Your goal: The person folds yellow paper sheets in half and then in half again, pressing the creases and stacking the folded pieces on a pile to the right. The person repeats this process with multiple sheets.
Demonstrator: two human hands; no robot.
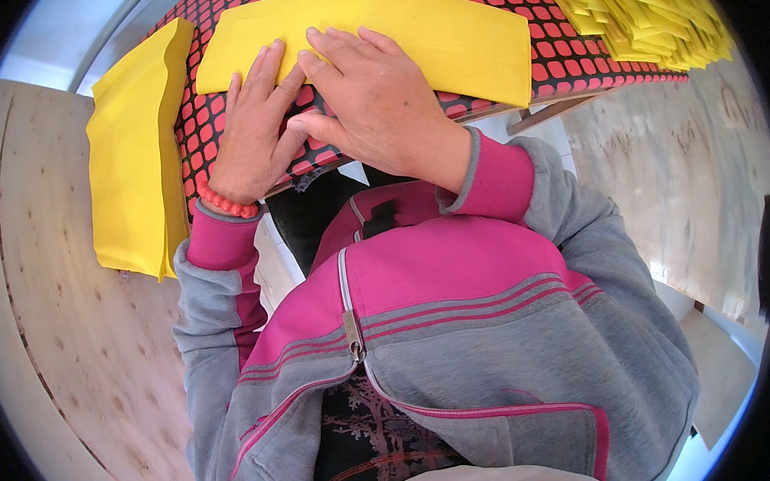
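A long folded piece of yellow fabric (465,49) lies flat across the table in front of me. My left hand (256,125) rests with its fingertips on the near edge of the fabric, fingers stretched out. Beside it, my right hand (375,101) lies palm down over the middle of the fabric, its fingers extended and its thumb reaching toward the left hand. Neither hand grips anything. The palms hide part of the fabric's near edge.
A second yellow fabric stack (137,149) hangs partly over the table's left side. At the far right sits a pile of folded yellow pieces (649,28). The table wears a red-and-black patterned cover (203,131). Wooden boards (68,311) stand to the left, with a pale panel (667,168) at right.
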